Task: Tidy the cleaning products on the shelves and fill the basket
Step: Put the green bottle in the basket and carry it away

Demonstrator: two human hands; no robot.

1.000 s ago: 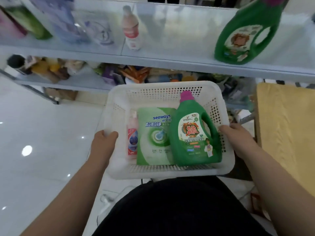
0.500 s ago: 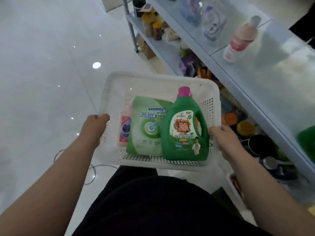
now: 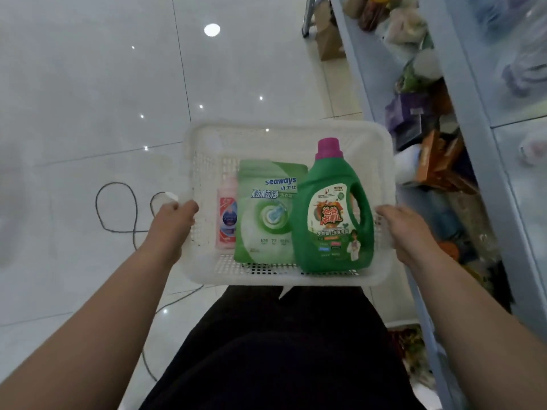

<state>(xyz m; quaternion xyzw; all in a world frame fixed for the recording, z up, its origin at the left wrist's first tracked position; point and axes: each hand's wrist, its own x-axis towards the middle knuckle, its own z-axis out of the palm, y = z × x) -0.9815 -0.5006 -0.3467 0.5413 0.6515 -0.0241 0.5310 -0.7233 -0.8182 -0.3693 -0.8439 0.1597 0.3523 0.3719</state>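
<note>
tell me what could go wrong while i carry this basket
1. A cable loops on the floor by the left hand and passes below the basket toward the feet; a trip seems possible.
2. The green bottle lies loose, overlapping the pouch; a tilt could slide it.
3. The shelf is close beside the right hand; the rim might catch it.

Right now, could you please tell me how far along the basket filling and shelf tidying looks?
Done: a green detergent bottle, a green pouch and a pink bottle lie in the white basket. In hand: the left hand and right hand grip its sides. Left: the basket has spare room, and the shelves look cluttered.
</note>
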